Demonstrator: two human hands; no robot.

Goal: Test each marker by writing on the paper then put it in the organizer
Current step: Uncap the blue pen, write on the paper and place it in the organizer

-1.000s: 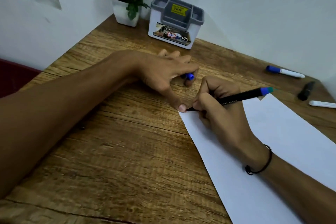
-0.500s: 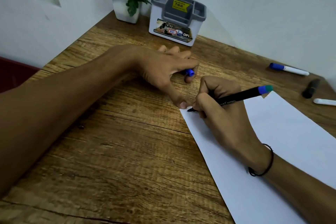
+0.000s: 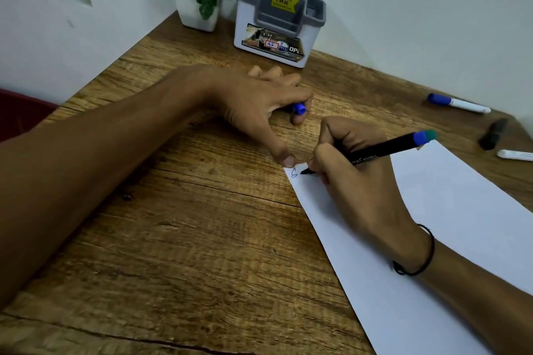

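One new mark (image 3: 294,173) on paper (image 3: 461,210).

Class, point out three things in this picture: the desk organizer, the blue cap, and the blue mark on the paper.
organizer (image 3: 313,37): head view, white front wall.
blue cap (image 3: 299,108): head view, exposed end under the left hand.
blue mark (image 3: 294,173): head view, ink at the paper's corner.
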